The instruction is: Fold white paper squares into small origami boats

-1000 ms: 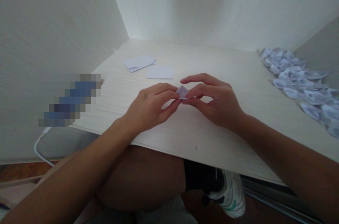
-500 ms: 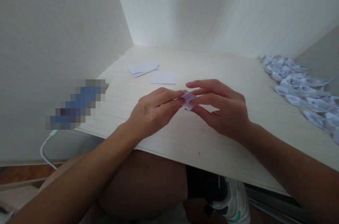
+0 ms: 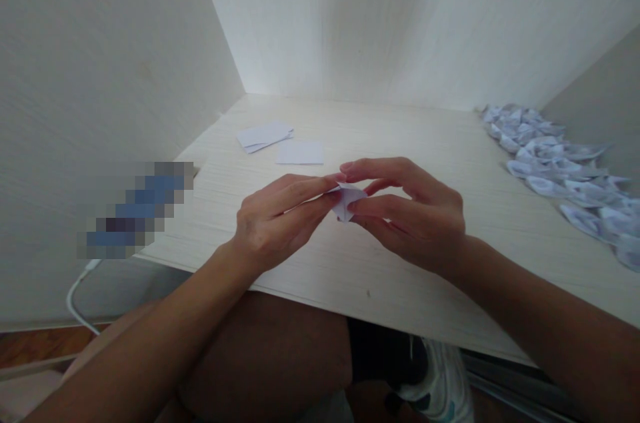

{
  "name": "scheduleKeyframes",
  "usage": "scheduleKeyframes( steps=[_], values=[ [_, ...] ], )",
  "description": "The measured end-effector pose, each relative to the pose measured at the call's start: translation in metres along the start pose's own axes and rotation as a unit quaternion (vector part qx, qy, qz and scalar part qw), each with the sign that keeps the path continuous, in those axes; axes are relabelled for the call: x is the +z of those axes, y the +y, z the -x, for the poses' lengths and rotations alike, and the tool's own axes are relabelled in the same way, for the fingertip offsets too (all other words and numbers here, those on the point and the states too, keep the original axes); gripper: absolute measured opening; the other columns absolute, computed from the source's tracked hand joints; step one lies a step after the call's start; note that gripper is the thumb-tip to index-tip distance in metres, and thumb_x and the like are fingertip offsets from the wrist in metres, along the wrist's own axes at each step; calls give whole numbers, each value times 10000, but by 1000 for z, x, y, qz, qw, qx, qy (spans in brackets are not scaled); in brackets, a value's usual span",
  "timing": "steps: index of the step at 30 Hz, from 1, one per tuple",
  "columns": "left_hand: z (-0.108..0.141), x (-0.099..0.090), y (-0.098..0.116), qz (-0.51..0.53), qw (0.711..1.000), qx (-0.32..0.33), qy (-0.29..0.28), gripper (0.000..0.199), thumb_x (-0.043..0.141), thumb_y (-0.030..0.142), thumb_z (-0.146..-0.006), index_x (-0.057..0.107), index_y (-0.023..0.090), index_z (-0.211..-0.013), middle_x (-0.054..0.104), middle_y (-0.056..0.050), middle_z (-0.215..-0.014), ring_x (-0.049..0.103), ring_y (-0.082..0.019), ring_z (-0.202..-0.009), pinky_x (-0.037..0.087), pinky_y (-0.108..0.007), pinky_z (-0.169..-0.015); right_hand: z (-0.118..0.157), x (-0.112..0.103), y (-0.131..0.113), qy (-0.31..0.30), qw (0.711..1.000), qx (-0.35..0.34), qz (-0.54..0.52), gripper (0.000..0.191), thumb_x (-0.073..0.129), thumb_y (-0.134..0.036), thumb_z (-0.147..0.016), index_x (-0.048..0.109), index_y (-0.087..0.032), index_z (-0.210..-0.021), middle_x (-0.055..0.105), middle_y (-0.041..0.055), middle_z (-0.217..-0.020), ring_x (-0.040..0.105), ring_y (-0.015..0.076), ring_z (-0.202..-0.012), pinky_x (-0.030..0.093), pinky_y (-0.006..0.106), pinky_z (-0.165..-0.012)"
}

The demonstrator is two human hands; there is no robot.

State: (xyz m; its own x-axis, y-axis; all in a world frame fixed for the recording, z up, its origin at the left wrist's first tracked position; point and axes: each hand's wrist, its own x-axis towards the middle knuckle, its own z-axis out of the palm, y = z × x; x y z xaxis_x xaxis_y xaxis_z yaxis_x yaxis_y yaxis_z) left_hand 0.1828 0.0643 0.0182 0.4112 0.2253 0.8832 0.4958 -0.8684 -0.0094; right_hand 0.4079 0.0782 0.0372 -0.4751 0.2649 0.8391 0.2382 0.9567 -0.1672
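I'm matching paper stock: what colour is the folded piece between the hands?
The folded paper looks white, slightly bluish, seen in the head view.

Both hands [image 3: 285,220] [image 3: 417,216] nearly meet — fingers [image 3: 385,206] bent, forearms [image 3: 195,296] angled inward.

The left arm [image 3: 165,343] and right arm [image 3: 545,306] are bare, right down to the left hand [image 3: 273,226] and right hand [image 3: 425,223]. A bare leg [image 3: 270,343] wears a black sock [image 3: 383,353] with a thin white mark. The shoe [image 3: 443,370] is white and grey, with black and blue-green bits.

The head camera looks down (and forward) onto the nearby desk [image 3: 480,190].
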Motion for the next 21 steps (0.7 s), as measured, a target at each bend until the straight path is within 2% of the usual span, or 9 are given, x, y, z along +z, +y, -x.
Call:
scheduleKeyframes(
  steps=[6,8,10,13,15,16,18,21],
  values=[
    [2,4,-3,22,999,-15,-22,124,745,64,-894,736,113,-1008,806,-147,-1077,769,-203,-955,631,-301,-837,1,3,0,-4,999,41,-22,96,776,-133,-913,767,-217,-960,734,92,-1251,746,172,-1025,661,296,-793],
    [1,5,-3,41,997,-43,-44,77,724,106,-916,735,128,-989,806,-132,-1033,764,-196,-909,620,-298,-805,2,5,2,-16,993,103,-64,56,768,-164,-926,768,-214,-951,748,80,-1175,739,155,-956,649,295,-784],
    [1,6,-2,80,988,-104,-78,37,714,163,-939,743,140,-941,806,-101,-960,753,-175,-843,597,-277,-766,3,9,6,-40,968,208,-133,39,778,-236,-924,761,-204,-909,753,70,-1107,728,151,-910,634,282,-744],
    [0,6,-3,158,942,-256,-145,176,717,286,-958,758,154,-849,771,-35,-785,692,-129,-687,530,-235,-653,5,12,13,-83,886,383,-249,219,795,-393,-898,737,-184,-868,755,60,-967,688,133,-740,587,260,-618],
    [0,6,-5,207,898,-350,-171,240,725,356,-944,765,157,-815,723,-12,-697,623,-112,-609,468,-223,-566,5,13,16,-113,834,454,-291,292,790,-454,-887,727,-169,-877,737,40,-816,634,113,-632,548,253,-582],
    [0,6,-6,228,878,-383,-174,254,732,376,-931,767,155,-811,706,-11,-678,594,-110,-593,441,-223,-539,5,13,16,-126,819,472,-300,308,780,-466,-892,728,-163,-886,724,31,-757,617,108,-609,533,250,-579],
    [1,6,-7,264,849,-422,-178,263,741,393,-910,768,150,-815,694,-21,-683,564,-116,-596,420,-233,-527,4,13,15,-142,812,479,-301,322,765,-476,-902,736,-155,-898,712,28,-706,612,110,-611,512,248,-582],
    [2,6,-8,293,835,-430,-180,247,747,381,-897,769,143,-836,739,-64,-785,608,-141,-676,471,-263,-603,3,13,13,-136,824,469,-287,326,763,-484,-900,748,-159,-920,703,25,-720,600,111,-604,501,251,-557]
  ],
)
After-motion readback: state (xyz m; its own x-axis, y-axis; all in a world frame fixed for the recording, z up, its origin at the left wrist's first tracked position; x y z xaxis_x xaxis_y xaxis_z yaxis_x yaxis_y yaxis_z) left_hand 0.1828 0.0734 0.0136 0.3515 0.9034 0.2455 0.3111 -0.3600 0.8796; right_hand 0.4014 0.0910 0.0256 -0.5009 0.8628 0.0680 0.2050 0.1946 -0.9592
